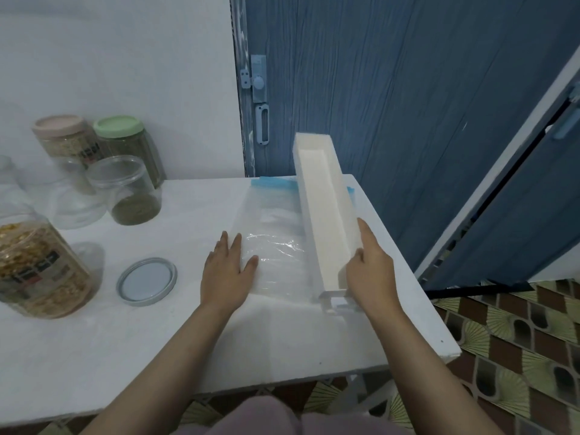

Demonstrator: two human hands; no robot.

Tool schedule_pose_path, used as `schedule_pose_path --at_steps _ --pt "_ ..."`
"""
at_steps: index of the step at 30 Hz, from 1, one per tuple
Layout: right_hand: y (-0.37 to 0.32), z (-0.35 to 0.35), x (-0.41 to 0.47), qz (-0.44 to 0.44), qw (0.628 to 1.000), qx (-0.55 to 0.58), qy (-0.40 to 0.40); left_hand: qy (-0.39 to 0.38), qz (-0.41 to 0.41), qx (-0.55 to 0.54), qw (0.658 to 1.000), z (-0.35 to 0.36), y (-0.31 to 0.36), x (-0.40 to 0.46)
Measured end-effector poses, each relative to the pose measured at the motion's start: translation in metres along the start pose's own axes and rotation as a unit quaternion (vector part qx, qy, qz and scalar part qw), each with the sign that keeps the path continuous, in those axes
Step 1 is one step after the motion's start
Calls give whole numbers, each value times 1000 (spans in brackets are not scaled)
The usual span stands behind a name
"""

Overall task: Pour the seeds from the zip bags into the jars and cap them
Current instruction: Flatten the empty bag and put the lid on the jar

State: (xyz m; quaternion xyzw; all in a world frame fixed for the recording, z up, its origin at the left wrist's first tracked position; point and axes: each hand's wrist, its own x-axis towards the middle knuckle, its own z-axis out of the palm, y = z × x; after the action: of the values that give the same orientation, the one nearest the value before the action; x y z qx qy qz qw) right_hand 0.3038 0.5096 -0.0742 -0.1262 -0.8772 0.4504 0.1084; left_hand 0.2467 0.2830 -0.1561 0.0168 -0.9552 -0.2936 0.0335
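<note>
Hands (227, 271) flatten seemingly empty bag (276, 233)

White desk by a blue door

Pale wall (125, 58) behind the desk (157, 340); blue wood-grain door (408, 105); patterned tile floor (518, 356).

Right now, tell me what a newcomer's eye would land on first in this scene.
First, the long white tray, tilted up at the table's right side and gripped at its near end by the right hand. Next, the left hand pressing flat on the empty clear zip bag at centre. Then the jars at left, with a grey lid lying loose near the big seed jar.
</note>
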Motion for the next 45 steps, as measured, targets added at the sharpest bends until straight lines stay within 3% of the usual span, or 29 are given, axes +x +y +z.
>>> schedule_pose_path --at_steps 7,19,24,30,34,38,41,45 --pt "25 23 18 134 986 -81 -65 -23 9 76 997 3 0 0" --pt "3 42 65 82 966 -223 -101 -8 -60 86 994 3 14 -21" --pt "10 40 56 85 971 -207 -84 -11 -61 101 993 1 15 -23" --pt "21 37 36 117 986 -103 -51 -28 -57 97 993 0 14 -26" --pt "14 31 32 106 974 -183 -76 -34 -53 81 995 -2 13 -26" --pt "-2 24 20 41 968 -237 -72 -34 -45 70 996 -16 18 -29" --pt "-25 17 2 -2 989 -123 -80 -9 -20 15 1000 -36 25 -34" --pt "-71 17 -23 -71 990 -23 -120 87 25 -77 993 -72 30 -49"
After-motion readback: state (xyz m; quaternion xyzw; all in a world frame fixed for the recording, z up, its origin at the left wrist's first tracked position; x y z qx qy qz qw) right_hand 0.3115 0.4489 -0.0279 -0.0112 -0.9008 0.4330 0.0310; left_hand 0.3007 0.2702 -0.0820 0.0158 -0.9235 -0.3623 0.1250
